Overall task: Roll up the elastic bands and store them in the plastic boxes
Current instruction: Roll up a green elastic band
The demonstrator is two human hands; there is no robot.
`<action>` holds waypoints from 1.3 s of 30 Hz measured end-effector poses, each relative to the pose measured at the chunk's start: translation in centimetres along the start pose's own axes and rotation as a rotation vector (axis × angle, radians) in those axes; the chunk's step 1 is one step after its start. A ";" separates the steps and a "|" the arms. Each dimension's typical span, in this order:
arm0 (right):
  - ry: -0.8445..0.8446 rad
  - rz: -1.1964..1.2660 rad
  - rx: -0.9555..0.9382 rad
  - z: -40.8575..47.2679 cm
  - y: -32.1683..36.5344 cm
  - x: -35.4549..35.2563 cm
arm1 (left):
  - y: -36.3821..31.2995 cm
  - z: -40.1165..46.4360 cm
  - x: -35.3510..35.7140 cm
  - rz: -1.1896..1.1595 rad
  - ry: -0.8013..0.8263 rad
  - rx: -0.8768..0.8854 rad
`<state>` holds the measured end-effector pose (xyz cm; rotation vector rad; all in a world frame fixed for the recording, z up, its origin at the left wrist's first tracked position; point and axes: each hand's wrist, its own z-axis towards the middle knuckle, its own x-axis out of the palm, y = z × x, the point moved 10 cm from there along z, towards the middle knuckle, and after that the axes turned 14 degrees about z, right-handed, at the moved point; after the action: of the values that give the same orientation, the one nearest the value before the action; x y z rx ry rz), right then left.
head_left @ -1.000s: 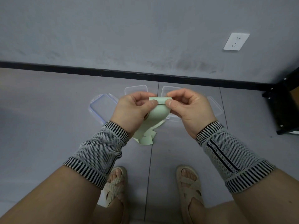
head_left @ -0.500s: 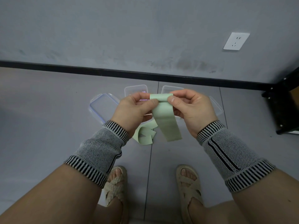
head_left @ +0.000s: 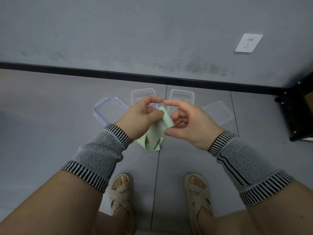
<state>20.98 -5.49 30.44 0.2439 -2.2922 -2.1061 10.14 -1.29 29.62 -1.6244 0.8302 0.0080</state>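
Note:
A pale green elastic band (head_left: pixel 166 119) is partly rolled into a short tube, held tilted between my hands above the floor. My left hand (head_left: pixel 140 116) grips the roll's left side, with its forefinger lifted. My right hand (head_left: pixel 189 122) holds the right side, thumb under the tube's lower end and forefinger raised. The band's loose tail (head_left: pixel 151 141) hangs down and piles on the floor. Two clear plastic boxes stand by the wall: the left box (head_left: pixel 135 96) holds something purple (head_left: pixel 152 103), and the right box (head_left: pixel 182 96) looks empty.
A blue-rimmed lid (head_left: pixel 108 111) lies left of the boxes and a clear lid (head_left: pixel 218 113) lies to their right. A black frame (head_left: pixel 294 116) stands at the far right. My sandalled feet (head_left: pixel 121 192) are below the hands. A wall socket (head_left: pixel 248 42) sits upper right.
The roll has grown thicker and swung from level to tilted. The hanging tail is shorter and bunched under the hands. Both forefingers have lifted off the band.

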 end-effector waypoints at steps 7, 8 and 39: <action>0.051 -0.111 -0.001 -0.2 0.1 0.6 | -0.5 -0.2 0.0 0.164 -0.024 0.083; 0.046 -0.106 0.004 -0.3 0.1 0.5 | -0.5 -0.3 -0.1 0.196 -0.034 0.087; -0.070 0.162 0.007 -0.4 0.8 -0.7 | -1.0 -0.1 -0.7 0.061 -0.147 0.107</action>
<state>21.66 -5.72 31.37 -0.0159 -2.2707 -2.0590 10.06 -1.00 30.79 -1.4791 0.7545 0.1226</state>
